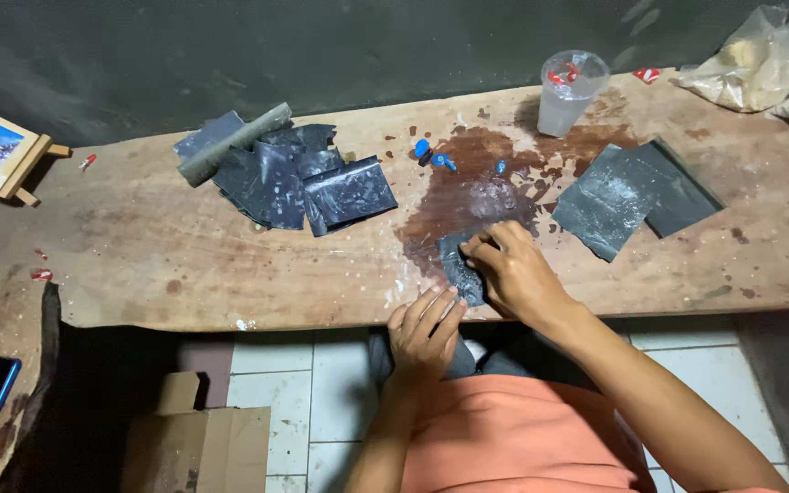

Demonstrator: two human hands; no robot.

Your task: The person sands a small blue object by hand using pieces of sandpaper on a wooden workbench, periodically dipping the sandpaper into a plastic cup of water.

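1. In the head view I see the right hand (515, 274) pressed down on a small dark sheet of sandpaper (460, 265) that lies on the wet, stained patch of the wooden counter (184, 265), close to its near edge. Its fingers (486, 245) are curled over the sheet's upper part, pinning it flat against the wood.
2. The left hand (424, 330) rests at the counter's near edge, just below and beside the same sheet. Its fingers (440, 306) lie straight and released, with the tips touching the sheet's lower corner and nothing clasped.
3. Further back on the left I see a loose pile of dark sheets (299, 178) with a grey roll (235, 143) lying across it.
4. To the right, two more dark sheets (627, 194) lie overlapping, well apart from the hands.
5. A clear plastic cup (570, 91) stands upright at the back, and a few small blue pieces (436, 155) lie between it and the pile.
6. A plastic bag (760, 59) sits in the far right corner.
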